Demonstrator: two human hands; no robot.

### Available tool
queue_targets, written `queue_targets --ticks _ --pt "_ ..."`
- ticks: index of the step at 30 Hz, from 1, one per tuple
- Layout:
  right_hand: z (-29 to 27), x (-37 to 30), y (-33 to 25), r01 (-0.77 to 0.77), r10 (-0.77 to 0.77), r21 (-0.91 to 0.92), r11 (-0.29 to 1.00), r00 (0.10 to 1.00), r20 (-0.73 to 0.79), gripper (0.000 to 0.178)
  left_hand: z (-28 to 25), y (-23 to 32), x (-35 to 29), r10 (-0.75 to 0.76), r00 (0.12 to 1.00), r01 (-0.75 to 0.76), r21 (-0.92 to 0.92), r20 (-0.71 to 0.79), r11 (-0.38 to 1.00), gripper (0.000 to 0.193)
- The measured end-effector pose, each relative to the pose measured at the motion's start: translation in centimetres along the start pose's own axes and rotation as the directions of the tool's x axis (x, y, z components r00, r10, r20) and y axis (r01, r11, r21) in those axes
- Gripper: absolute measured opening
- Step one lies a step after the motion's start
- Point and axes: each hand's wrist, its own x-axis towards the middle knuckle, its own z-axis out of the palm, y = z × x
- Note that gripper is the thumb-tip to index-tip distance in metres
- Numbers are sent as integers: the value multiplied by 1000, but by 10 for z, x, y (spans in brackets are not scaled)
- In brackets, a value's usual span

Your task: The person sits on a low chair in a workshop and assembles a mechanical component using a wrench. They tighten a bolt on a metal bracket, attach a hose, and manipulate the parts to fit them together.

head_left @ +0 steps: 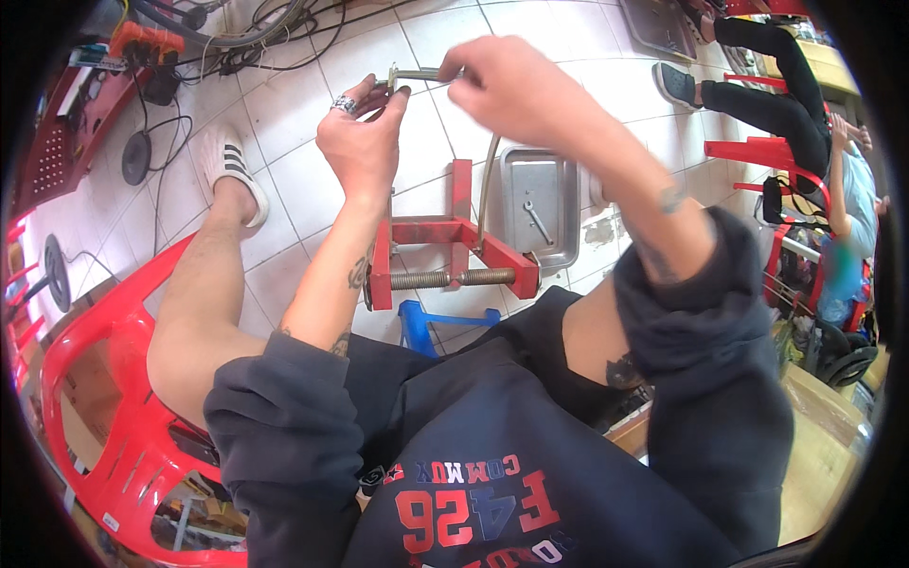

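Note:
My left hand (360,147) is raised at the top middle, thumb and fingers pinching a small metal piece (393,81). My right hand (516,95) is closed on a slim metal bar tool (421,75) whose far end meets that piece. Whether the tool is a wrench or a hex key I cannot tell. Below my hands stands a red metal frame (431,230) with a threaded or spring-like bar (421,280) across its near side. A thin brass-coloured rod (489,189) rises from the frame toward my right hand.
Right of the frame, a metal tray (565,237) holds a wrench (538,222). A blue stand (415,327) is between my legs, a red plastic chair (104,483) at left. Cables (275,47) lie across the tiles at upper left. Another person (852,189) sits at far right.

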Motion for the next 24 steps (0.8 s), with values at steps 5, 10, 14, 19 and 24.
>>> queue_targets --ticks 5,10,14,19,24 --pt "4 -2 62 33 -41 -78 996 993 -112 55 12 10 -7 1 997 4 69 -72 998 43" --pt "43 17 92 122 -139 129 984 982 130 61 25 1 -5 25 991 -16 71 -131 997 42" --pt "37 25 81 51 -86 126 991 953 290 34 25 3 -6 38 990 -23 111 -133 994 42" --pt "43 20 82 27 -62 152 988 971 230 27 27 8 -8 34 993 -24 82 -112 996 44" --pt "38 12 82 88 -119 181 979 979 167 30 27 10 -11 31 993 -25 52 -115 998 44"
